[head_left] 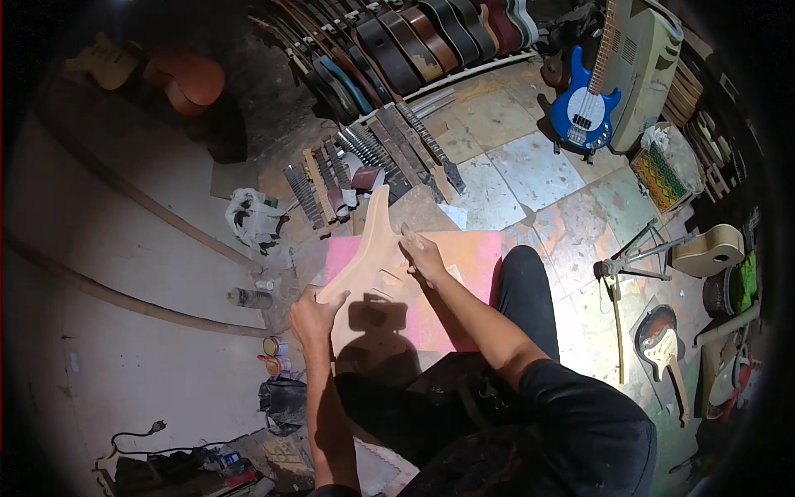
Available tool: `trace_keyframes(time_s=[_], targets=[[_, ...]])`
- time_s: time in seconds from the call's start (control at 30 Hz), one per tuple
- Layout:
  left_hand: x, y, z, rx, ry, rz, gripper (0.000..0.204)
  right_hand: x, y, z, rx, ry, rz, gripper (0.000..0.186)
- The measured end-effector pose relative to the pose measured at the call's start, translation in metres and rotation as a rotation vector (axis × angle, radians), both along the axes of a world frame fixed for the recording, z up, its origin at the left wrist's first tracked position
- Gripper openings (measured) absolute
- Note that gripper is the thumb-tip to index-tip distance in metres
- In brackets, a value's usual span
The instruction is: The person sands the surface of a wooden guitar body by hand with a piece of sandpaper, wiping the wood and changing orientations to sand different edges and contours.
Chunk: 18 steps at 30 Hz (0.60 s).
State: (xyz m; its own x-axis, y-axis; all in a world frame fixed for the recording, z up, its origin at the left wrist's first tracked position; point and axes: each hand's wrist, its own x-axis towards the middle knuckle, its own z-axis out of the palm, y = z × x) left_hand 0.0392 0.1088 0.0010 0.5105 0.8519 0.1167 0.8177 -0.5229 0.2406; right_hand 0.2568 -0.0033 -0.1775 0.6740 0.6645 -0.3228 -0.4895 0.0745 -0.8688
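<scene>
The unfinished guitar body [373, 282] lies on a pink sheet [472, 265] on the floor, directly ahead of the seated person, long axis running away from them with its horn pointing forward. The left hand [313, 315] grips the body's near left edge, fingers curled around it. The right hand [422, 253] rests on the right edge farther forward, fingers pressed together on the wood.

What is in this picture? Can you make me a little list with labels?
Place: a guitar workshop floor
Left hand: grips the lower edge of the bare wooden guitar body
Right hand: presses on the body's upper right side
Under it: pink board
Nearby: guitar necks, blue guitar, spray can, small tins
</scene>
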Motion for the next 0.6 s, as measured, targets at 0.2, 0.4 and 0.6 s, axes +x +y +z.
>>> trace_keyframes(time_s=[0.2, 0.4, 0.6], targets=[[0.005, -0.007, 0.001, 0.071, 0.026, -0.022, 0.059, 0.0, 0.011, -0.008, 0.033, 0.05, -0.034, 0.052], [-0.002, 0.0, -0.007, 0.086, -0.009, -0.051, 0.06, -0.002, 0.007, -0.009, 0.12, 0.163, -0.003, 0.049], [0.001, -0.002, -0.004, 0.083, 0.006, -0.038, 0.059, -0.001, 0.006, -0.01, 0.083, 0.193, -0.027, 0.048]])
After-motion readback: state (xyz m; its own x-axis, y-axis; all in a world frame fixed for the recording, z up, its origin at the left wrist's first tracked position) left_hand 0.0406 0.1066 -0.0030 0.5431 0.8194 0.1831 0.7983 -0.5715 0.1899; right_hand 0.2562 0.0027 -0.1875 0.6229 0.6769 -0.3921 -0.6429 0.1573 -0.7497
